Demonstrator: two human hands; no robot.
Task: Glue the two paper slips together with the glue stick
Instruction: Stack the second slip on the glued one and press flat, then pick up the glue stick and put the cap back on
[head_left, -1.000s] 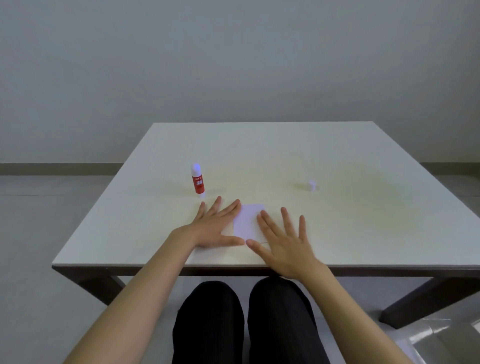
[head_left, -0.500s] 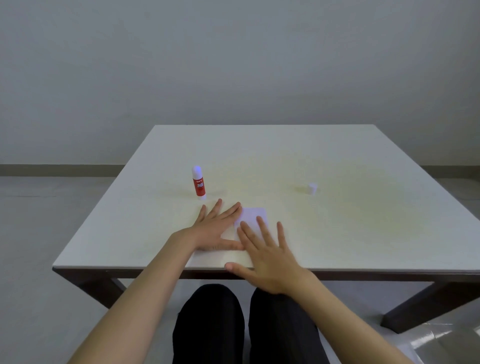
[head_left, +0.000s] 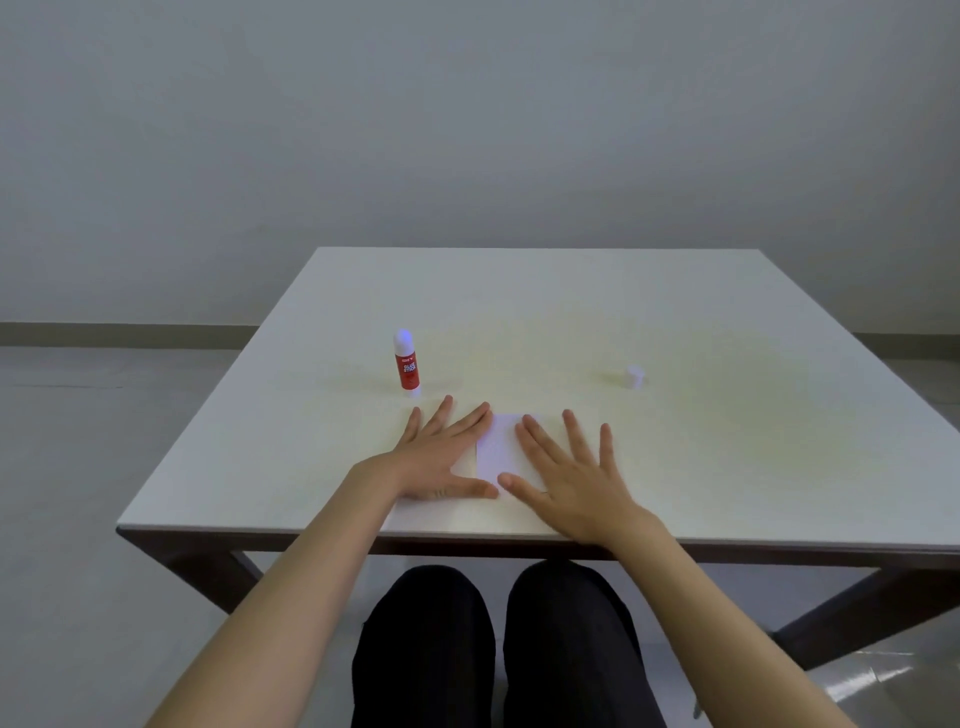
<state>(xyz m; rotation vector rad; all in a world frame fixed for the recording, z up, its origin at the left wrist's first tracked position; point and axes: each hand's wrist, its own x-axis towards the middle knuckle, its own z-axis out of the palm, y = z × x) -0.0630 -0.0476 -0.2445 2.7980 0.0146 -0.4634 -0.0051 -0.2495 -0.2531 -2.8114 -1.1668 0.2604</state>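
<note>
Both hands, left hand (head_left: 441, 457) and right hand (head_left: 569, 475), lie spread flat (fingers splayed) on the paper slips (head_left: 501, 449).

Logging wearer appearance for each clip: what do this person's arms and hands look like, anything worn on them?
Both forearms are bare to the frame edge: no sleeves, gloves, watch or rings visible on the left hand or right hand. Fingers look slim, nails short and unpainted.

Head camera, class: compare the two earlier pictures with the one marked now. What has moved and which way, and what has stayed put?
The right hand slid left across the paper half a second ago, then back to the right, still flat on it. Nothing was grasped or released. The left hand, the glue stick and the small white cap stayed put.
</note>
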